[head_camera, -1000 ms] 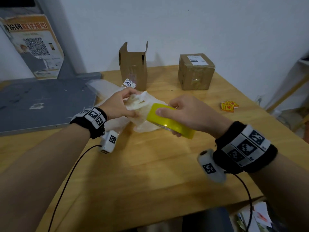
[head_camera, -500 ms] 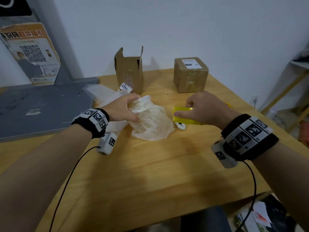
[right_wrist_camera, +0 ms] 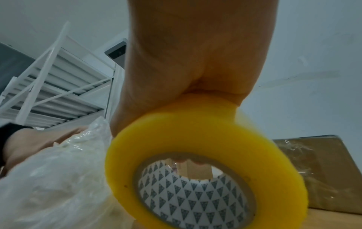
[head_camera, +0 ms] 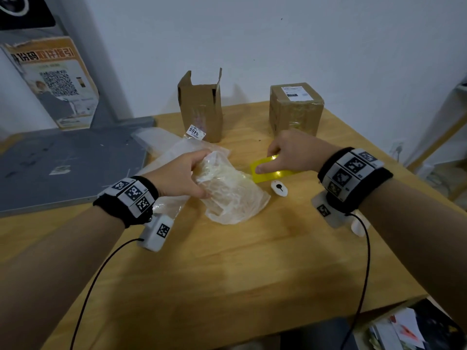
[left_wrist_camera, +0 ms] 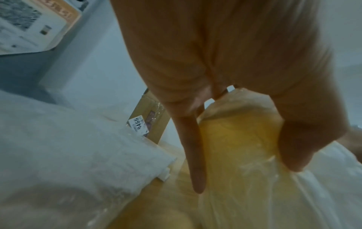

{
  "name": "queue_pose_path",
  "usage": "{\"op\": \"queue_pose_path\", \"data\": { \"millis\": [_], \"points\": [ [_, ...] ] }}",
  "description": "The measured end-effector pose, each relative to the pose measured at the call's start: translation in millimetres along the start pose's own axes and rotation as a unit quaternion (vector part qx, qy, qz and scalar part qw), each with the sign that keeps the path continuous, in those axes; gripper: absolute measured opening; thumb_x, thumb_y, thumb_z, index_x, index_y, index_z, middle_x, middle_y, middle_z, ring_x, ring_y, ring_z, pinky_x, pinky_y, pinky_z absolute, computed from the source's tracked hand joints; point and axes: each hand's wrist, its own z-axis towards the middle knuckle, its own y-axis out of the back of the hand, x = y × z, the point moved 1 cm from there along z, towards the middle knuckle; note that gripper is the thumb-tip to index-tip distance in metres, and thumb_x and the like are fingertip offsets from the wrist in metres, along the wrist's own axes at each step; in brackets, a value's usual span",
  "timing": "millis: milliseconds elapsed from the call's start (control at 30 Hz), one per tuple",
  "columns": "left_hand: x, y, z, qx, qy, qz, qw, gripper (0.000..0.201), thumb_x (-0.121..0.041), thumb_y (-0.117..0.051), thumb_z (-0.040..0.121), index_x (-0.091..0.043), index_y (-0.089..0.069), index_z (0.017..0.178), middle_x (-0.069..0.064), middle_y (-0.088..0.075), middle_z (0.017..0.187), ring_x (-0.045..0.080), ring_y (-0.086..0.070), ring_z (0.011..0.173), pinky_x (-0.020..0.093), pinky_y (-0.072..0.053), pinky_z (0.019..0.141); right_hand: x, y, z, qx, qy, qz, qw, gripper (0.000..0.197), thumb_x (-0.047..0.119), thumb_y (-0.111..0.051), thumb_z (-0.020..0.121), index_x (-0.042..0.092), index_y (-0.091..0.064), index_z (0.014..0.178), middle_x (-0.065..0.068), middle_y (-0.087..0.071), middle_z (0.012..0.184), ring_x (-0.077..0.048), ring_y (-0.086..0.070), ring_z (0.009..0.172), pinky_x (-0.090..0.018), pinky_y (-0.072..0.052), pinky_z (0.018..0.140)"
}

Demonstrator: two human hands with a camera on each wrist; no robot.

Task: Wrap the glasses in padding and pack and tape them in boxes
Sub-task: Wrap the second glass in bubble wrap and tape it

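Observation:
A glass wrapped in translucent white padding (head_camera: 230, 190) lies on the wooden table (head_camera: 227, 269). My left hand (head_camera: 187, 173) grips its upper end, fingers curled round the bundle (left_wrist_camera: 240, 139). Right of it my right hand (head_camera: 290, 155) holds a yellow roll of tape (head_camera: 271, 170) at the table surface; the right wrist view shows the roll (right_wrist_camera: 205, 162) upright with my fingers over its top. An open cardboard box (head_camera: 201, 107) stands behind the bundle. A closed, taped box (head_camera: 295, 109) stands at the back right. The glass itself is hidden by the padding.
More padding sheets (head_camera: 166, 147) lie left of the bundle, partly under my left hand. A small white object with a black mark (head_camera: 279, 188) lies by the tape. A grey board (head_camera: 65, 162) covers the table's left. White shelving (right_wrist_camera: 49, 86) stands nearby.
My right hand has carried the tape roll away from the bundle, rightward and down to the table. The left hand has lowered the wrapped glass onto the table and keeps its hold.

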Motion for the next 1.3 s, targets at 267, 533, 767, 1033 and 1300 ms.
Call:
{"op": "queue_pose_path", "data": {
  "millis": [267, 533, 767, 1033, 1300],
  "points": [
    [21, 20, -7, -0.018, 0.017, -0.03, 0.999, 0.094, 0.013, -0.085, 0.07, -0.031, -0.039, 0.14, -0.006, -0.058, 0.128, 0.005, -0.065, 0.111, 0.023, -0.056, 0.089, 9, -11, 46, 0.066, -0.036, 0.067, 0.995, 0.07, 0.065, -0.075, 0.082, 0.018, -0.033, 0.051, 0.002, -0.019, 0.051, -0.02, -0.018, 0.05, -0.035, -0.016, 0.054],
    [14, 30, 10, 0.085, 0.005, 0.398, 0.913, 0.086, -0.043, -0.089, 0.064, -0.047, -0.052, 0.142, -0.01, -0.048, 0.117, 0.01, -0.05, 0.105, 0.021, -0.042, 0.085, 25, -10, 65, 0.08, -0.044, 0.091, 0.992, 0.071, 0.064, -0.074, 0.083, 0.02, -0.027, 0.053, 0.0, -0.017, 0.055, -0.02, -0.016, 0.05, -0.036, -0.014, 0.055],
    [26, 7, 9, 0.066, 0.028, 0.448, 0.891, 0.068, -0.044, -0.083, 0.073, -0.037, -0.056, 0.134, -0.013, -0.062, 0.12, 0.016, -0.06, 0.112, 0.034, -0.047, 0.089, 21, -19, 61, 0.057, -0.058, 0.072, 0.994, 0.064, 0.076, -0.064, 0.083, 0.02, -0.048, 0.056, 0.007, -0.036, 0.052, -0.013, -0.034, 0.048, -0.03, -0.025, 0.055],
    [27, 1, 8, 0.061, 0.048, 0.436, 0.897, 0.074, -0.059, -0.083, 0.069, -0.04, -0.049, 0.133, -0.017, -0.064, 0.118, 0.013, -0.062, 0.107, 0.034, -0.048, 0.087, -7, -32, 19, -0.043, 0.001, 0.172, 0.984, 0.085, 0.047, -0.094, 0.066, 0.042, -0.054, 0.141, 0.014, -0.052, 0.136, -0.007, -0.049, 0.121, -0.029, -0.042, 0.092],
    [29, -3, 4, 0.061, 0.061, 0.323, 0.943, 0.086, -0.05, -0.094, 0.053, -0.041, -0.043, 0.122, -0.015, -0.066, 0.111, 0.011, -0.064, 0.102, 0.043, -0.054, 0.092, -27, -43, 2, -0.153, -0.03, 0.232, 0.96, 0.052, 0.029, -0.08, 0.091, 0.04, -0.052, 0.133, -0.001, -0.059, 0.136, -0.018, -0.058, 0.119, -0.046, -0.051, 0.099]
  ]
}}
